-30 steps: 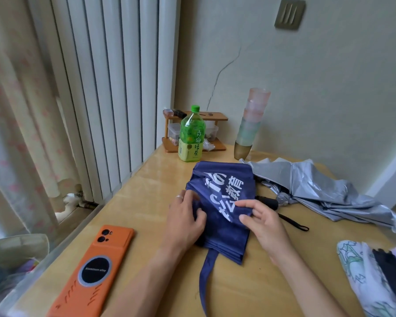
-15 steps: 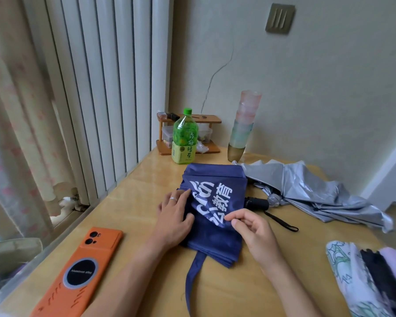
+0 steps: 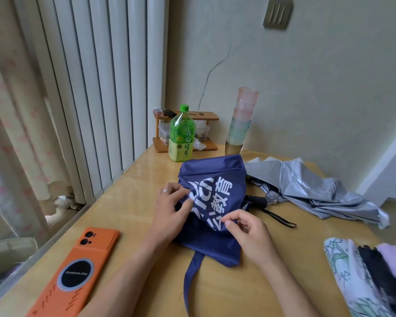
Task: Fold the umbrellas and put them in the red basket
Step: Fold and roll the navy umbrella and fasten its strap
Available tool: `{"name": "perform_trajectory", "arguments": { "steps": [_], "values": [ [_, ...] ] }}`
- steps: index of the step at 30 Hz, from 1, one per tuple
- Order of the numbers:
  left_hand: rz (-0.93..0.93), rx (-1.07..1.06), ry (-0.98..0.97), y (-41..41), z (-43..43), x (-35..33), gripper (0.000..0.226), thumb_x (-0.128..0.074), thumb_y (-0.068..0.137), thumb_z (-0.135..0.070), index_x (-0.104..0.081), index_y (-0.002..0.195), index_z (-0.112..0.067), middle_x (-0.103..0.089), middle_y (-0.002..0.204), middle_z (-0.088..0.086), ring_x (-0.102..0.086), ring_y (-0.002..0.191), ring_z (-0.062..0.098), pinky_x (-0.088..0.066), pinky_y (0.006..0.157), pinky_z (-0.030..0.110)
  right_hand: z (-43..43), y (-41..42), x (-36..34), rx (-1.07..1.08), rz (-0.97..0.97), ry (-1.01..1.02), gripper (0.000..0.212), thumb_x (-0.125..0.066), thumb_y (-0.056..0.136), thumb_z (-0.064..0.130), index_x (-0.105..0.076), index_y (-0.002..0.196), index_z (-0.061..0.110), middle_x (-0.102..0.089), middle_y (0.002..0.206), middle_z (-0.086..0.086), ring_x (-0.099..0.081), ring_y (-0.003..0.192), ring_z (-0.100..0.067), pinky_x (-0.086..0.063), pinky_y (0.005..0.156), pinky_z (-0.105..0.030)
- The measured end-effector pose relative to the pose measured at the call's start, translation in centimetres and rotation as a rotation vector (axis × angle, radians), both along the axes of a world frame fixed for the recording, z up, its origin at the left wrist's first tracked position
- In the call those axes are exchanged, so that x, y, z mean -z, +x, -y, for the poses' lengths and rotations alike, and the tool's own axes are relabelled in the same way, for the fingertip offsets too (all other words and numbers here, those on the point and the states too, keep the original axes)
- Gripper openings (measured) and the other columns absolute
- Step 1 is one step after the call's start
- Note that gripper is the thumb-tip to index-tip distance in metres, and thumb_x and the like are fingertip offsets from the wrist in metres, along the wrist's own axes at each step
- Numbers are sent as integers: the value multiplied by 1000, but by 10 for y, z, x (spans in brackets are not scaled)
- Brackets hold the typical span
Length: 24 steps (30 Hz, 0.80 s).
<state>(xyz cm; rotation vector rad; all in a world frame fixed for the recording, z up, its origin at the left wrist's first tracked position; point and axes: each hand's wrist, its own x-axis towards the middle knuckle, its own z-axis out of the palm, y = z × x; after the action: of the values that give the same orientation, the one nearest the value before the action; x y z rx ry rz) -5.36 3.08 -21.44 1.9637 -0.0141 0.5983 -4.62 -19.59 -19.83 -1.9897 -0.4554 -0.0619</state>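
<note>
- Navy umbrella lies flat on the table, just in front of the green tea bottle.
- Left hand pinches a pleat; right hand pinches another fold, farther from the bottle.
- Risk: the slippery fabric may slide from either pinch, undoing the pleats.
- Red basket not in view.

The table has a smooth, glossy wood-look top. The blue umbrella is matt cloth with white print. Right of it, the silver umbrella is creased cloth with a metallic sheen. Left of it, the phone has a matt orange case. Behind it stand a bottle of clear glossy plastic and cups of frosted plastic.
</note>
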Motion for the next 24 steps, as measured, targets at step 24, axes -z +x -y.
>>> {"name": "perform_trajectory", "arguments": {
  "steps": [24],
  "values": [
    [-34, -38, -664, -10, -9, -10, 22, -85, 82, -25, -70, 89, -11, -50, 92, 6, -64, 85, 11, -47, 71, 9, 8, 1, -18, 12, -241, 674, 19, -76, 84, 11, -64, 99, 9, -69, 88, -9, -61, 81, -16, -46, 82, -33]
  ]
}}
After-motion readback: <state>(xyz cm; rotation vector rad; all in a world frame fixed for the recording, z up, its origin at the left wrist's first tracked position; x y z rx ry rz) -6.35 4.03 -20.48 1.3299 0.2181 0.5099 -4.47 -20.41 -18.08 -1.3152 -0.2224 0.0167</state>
